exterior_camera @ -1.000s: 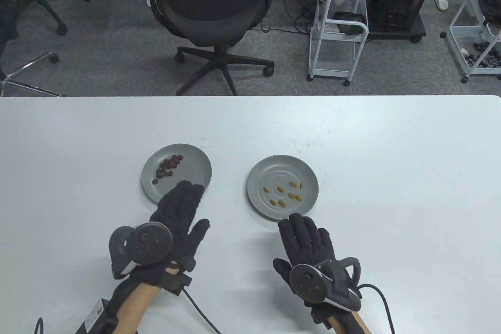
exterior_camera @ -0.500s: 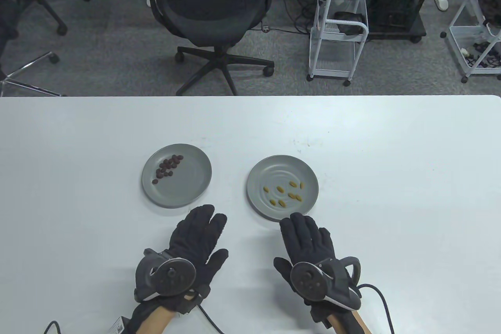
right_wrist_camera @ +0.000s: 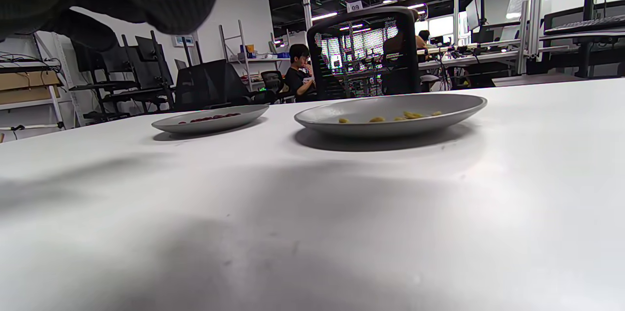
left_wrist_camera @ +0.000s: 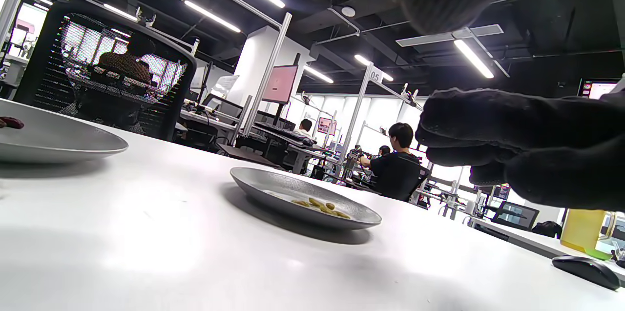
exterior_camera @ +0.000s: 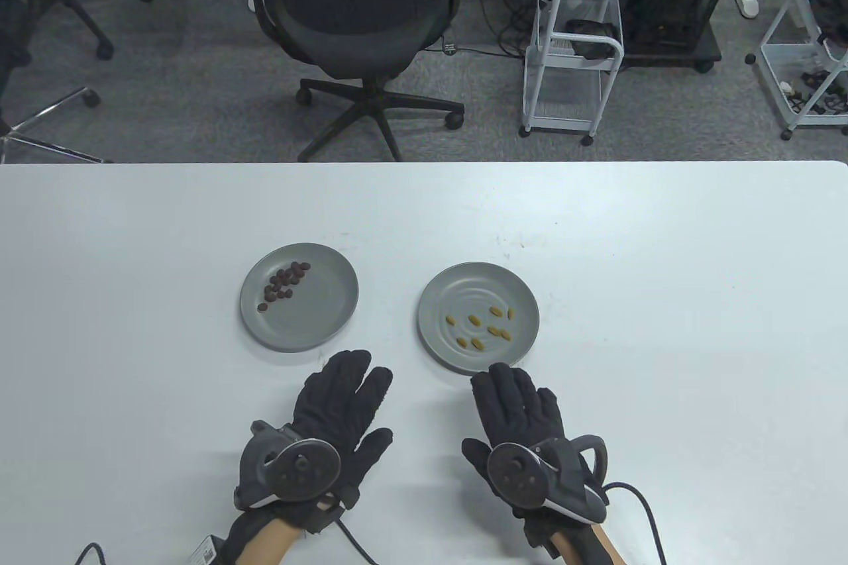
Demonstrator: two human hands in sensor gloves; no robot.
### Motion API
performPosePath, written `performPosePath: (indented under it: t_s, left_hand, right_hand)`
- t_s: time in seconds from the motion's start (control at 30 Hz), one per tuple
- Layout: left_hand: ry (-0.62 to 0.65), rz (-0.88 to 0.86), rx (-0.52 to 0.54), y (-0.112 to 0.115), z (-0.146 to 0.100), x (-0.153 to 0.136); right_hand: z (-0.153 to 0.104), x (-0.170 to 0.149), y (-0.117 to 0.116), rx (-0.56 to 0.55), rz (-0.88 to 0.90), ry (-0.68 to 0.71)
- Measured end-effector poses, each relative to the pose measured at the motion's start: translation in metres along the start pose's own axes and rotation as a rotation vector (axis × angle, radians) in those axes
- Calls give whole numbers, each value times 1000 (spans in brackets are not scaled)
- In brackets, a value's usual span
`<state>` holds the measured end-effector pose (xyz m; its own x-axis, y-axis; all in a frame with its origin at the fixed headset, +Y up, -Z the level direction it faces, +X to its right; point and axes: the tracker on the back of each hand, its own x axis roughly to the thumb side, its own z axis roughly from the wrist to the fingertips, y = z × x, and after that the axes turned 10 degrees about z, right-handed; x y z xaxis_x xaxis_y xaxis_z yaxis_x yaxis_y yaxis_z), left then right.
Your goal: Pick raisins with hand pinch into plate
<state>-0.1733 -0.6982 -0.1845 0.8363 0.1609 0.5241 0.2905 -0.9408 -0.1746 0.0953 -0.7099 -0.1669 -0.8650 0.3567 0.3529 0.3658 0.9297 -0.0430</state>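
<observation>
Two grey plates stand on the white table. The left plate (exterior_camera: 331, 300) holds a cluster of dark raisins (exterior_camera: 283, 284). The right plate (exterior_camera: 457, 290) holds several yellow raisins (exterior_camera: 482, 328). My left hand (exterior_camera: 344, 396) lies flat on the table just in front of the gap between the plates, fingers spread, holding nothing. My right hand (exterior_camera: 513, 403) lies flat with its fingertips at the near rim of the right plate, holding nothing. In the left wrist view the right plate (left_wrist_camera: 273, 189) with yellow raisins is ahead and my right hand (left_wrist_camera: 517, 147) is at the right. The right wrist view shows both plates (right_wrist_camera: 439, 106).
A black office chair (exterior_camera: 354, 8) and a white wire cart (exterior_camera: 573, 55) stand beyond the table's far edge. A black mouse (left_wrist_camera: 586, 270) and a yellow container (left_wrist_camera: 581, 230) are off to the right in the left wrist view.
My left hand drew back from the near rim of the left plate, moved right toward the table's middle and settled flat. My right hand stayed in place.
</observation>
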Motion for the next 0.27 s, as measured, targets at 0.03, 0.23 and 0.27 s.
performPosePath:
  t_s: [0.03, 0.23, 0.27]
  left_hand:
    - [0, 0, 2, 0, 0, 0]
    - [4, -7, 3, 1, -1, 0]
    - [5, -7, 3, 2, 0, 0]
  right_hand:
    - [0, 0, 0, 3, 0, -1]
    - [1, 0, -3, 25, -2, -6]
    - [2, 0, -3, 29, -1, -7]
